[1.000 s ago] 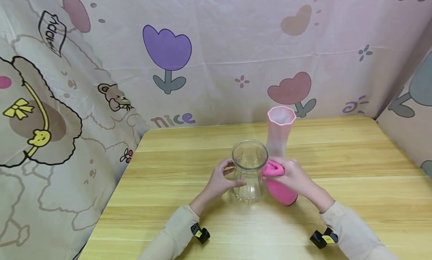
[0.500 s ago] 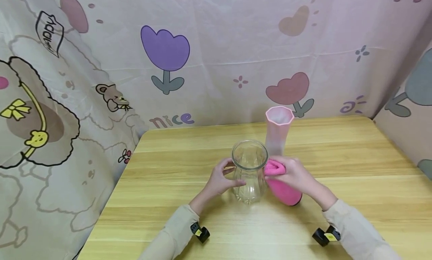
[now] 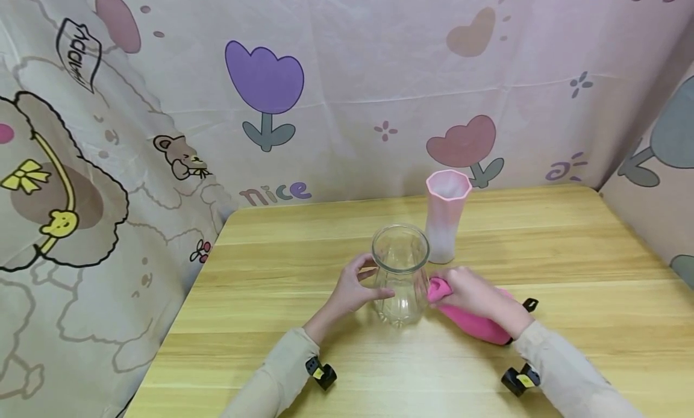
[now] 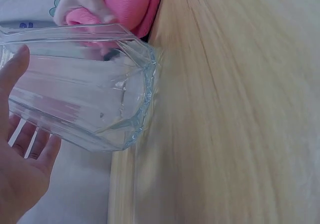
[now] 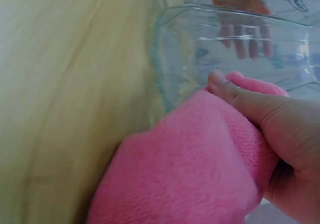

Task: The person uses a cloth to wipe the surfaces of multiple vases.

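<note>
A clear glass vase [image 3: 402, 306] with a round rim stands upright on the table. My left hand [image 3: 355, 288] holds it from the left, thumb in front and fingers behind, as the left wrist view of the vase [image 4: 75, 83] also shows. My right hand [image 3: 474, 294] grips a bunched pink cloth [image 3: 477, 326] against the vase's right side. In the right wrist view the thumb pinches the cloth [image 5: 185, 154] close to the glass; the other fingers are mostly hidden. Part of the cloth hangs under the hand and wrist, with a black tab at its end.
A tall pink-and-white vase [image 3: 446, 225] stands behind the right hand. The wooden table [image 3: 282, 255] reaches back to a patterned cloth backdrop [image 3: 347, 62]. Each forearm carries a small black camera, one of them the left camera [image 3: 321, 374].
My right hand has moved slightly down and nearer with the cloth, whose loose end has swung right. More of the pink-and-white vase shows. My left hand and the glass vase stay put.
</note>
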`<state>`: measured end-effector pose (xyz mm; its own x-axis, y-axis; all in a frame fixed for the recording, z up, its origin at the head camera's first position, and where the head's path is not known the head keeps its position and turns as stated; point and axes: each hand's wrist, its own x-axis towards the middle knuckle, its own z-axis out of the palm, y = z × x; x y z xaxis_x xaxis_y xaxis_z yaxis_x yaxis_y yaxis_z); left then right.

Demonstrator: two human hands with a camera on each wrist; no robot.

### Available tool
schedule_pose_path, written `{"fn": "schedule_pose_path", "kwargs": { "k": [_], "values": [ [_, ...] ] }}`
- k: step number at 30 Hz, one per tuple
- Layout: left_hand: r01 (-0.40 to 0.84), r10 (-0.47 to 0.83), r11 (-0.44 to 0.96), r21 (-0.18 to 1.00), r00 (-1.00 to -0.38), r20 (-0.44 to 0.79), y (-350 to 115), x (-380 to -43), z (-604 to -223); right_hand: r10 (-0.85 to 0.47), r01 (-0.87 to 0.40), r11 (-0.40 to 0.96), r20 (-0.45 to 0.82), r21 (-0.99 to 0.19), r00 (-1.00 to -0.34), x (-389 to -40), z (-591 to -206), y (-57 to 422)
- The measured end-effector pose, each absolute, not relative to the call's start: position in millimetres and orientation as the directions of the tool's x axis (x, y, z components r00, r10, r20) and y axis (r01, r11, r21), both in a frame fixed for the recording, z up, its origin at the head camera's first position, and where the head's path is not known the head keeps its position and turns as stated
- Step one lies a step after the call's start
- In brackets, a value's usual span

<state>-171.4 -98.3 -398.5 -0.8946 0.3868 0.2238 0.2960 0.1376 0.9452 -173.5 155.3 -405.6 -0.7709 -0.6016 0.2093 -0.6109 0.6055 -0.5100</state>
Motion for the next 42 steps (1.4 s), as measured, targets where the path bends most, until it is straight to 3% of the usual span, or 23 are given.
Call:
{"fn": "schedule_pose_path", "kwargs": {
  "k": [6,13,21,28,32,42],
  "values": [
    [0.294,0.371,0.129,0.947,-0.900,0.229,-100,-181,-419,-0.520,-0.642,0.561,0.381,-0.523,-0.765,-174,-379,162],
    [0.301,0.366,0.143,0.943,-0.901,0.232,-101,-183,-424,-0.396,-0.723,0.529,0.624,-0.445,-0.674,-168,-343,160],
    [0.282,0.373,0.118,0.952,-0.901,0.220,-100,-175,-410,-0.402,-0.709,0.526,0.597,-0.471,-0.694,-167,-357,151],
    [0.278,0.372,0.123,0.953,-0.903,0.216,-97,-167,-397,-0.444,-0.641,0.510,0.462,-0.574,-0.768,-170,-386,146],
    [0.275,0.367,0.129,0.953,-0.906,0.212,-97,-167,-398,-0.487,-0.619,0.540,0.388,-0.570,-0.783,-171,-394,150],
    [0.297,0.352,0.140,0.944,-0.907,0.233,-99,-182,-424,-0.446,-0.662,0.533,0.491,-0.527,-0.749,-171,-383,150]
  ]
}}
